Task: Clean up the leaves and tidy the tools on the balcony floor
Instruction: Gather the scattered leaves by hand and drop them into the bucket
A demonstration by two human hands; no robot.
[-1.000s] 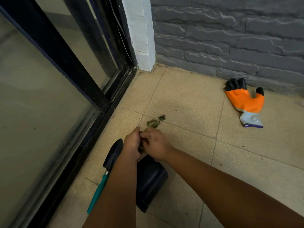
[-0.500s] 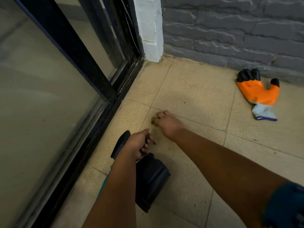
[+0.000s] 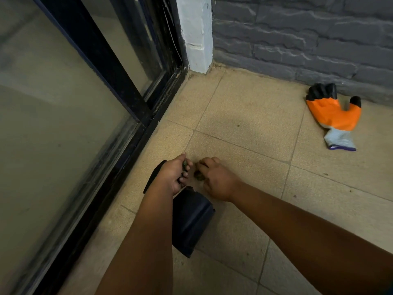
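While left hand and right hand pinch leaf scraps, could crumble, scattering near black pot.

**My arms and hands**

Both my forearms are bare from wrist to elbow, no watch, band or ring showing. My left hand and right hand wear no gloves. At 4 o'clock, a sliver of dark teal sleeve edges the frame.
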